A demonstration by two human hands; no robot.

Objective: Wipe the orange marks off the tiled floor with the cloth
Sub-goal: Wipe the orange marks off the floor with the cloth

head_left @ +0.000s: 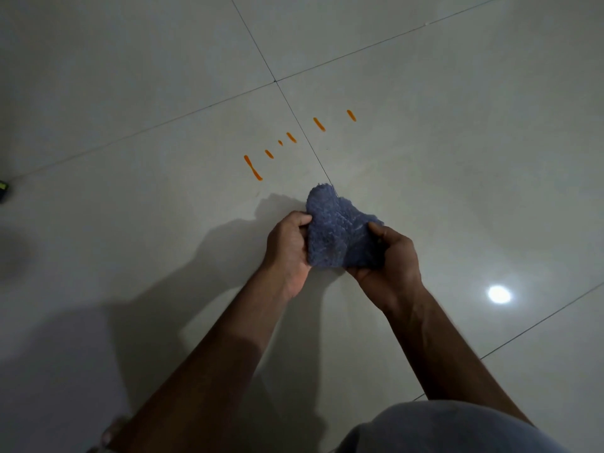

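Note:
A bunched blue-grey fluffy cloth (pixel 340 228) is held above the pale tiled floor (pixel 457 158). My left hand (pixel 287 246) grips its left side and my right hand (pixel 389 259) grips its right side, fingers curled into the fabric. Several orange marks run in a slanted row on the floor beyond the cloth, from a long streak at the left (pixel 252 167) to a short streak at the far right (pixel 351 115). The cloth sits nearer to me than the marks and does not touch them.
Dark grout lines cross at a tile corner (pixel 274 81) behind the marks. A small dark object (pixel 4 191) lies at the left edge. A lamp reflection (pixel 499 294) shines on the floor at right. My knee in grey fabric (pixel 441 429) fills the bottom right.

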